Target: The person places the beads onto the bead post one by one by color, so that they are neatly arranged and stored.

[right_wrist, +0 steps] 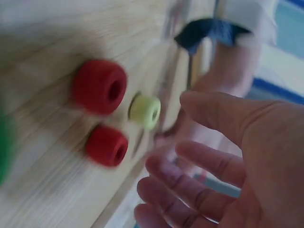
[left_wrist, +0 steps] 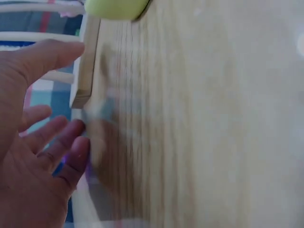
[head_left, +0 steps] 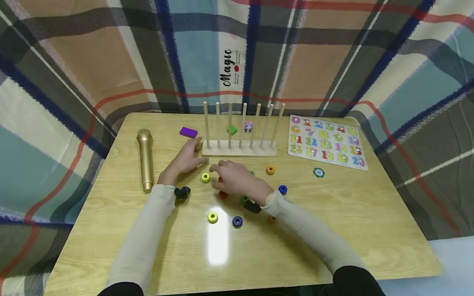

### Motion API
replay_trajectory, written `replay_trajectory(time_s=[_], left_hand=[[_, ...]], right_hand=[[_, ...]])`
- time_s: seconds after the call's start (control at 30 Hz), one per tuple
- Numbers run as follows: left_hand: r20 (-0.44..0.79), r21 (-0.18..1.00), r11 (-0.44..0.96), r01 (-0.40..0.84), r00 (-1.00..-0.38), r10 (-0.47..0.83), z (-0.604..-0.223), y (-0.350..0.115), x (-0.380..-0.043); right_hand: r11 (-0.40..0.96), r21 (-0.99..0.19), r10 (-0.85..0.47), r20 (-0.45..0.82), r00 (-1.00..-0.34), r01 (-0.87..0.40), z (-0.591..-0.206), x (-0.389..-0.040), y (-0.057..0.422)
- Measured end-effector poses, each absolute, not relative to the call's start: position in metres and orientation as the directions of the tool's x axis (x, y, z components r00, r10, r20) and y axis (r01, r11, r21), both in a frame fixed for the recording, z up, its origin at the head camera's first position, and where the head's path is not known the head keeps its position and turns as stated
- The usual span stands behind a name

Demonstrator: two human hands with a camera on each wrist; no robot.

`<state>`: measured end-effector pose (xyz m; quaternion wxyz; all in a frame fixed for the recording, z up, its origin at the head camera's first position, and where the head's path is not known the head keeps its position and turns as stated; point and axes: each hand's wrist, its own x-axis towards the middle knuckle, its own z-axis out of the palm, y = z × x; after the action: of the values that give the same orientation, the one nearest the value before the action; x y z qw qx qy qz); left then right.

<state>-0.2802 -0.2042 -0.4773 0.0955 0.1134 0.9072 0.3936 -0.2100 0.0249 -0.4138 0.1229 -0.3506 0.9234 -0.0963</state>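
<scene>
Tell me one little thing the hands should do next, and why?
I'd guess the right hand could pinch a red ring: that hand looks open and empty, the ring lies close by, and the pegs on the wooden stand all look bare.

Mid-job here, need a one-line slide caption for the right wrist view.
The right hand, holding nothing, near two red beads and one yellow-green bead on the wood-grain tabletop.

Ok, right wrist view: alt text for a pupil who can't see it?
The right hand, holding nothing, is near two red beads and one yellow-green bead on a wood-grained table. Behind, the left forearm wears a dark band.
</scene>
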Motion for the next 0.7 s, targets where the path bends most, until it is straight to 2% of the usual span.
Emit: replay_trajectory(time_s=[0.2,0.4,0.53,0.7], left_hand=[[-0.069,0.728,0.669,0.148,-0.955,0.287,-0.486,-0.2,-0.288],[-0.044,0.783,0.609,0.126,-0.966,0.256,-0.49,-0.202,-0.289],[-0.036,0.798,0.592,0.115,-0.971,0.238,-0.492,-0.204,-0.29],[-0.018,0.812,0.571,0.119,-0.973,0.229,-0.495,-0.205,-0.288]], right_hand=[[0.732,-0.136,-0.678,-0.241,-0.695,-0.667,-0.426,-0.219,-0.009],[0.688,-0.121,-0.724,-0.184,-0.665,-0.715,-0.435,-0.223,-0.013],[0.674,-0.229,-0.732,-0.076,-0.677,-0.703,-0.419,-0.228,-0.005],[0.648,-0.412,-0.614,0.213,-0.76,-0.64,-0.356,-0.247,0.011]])
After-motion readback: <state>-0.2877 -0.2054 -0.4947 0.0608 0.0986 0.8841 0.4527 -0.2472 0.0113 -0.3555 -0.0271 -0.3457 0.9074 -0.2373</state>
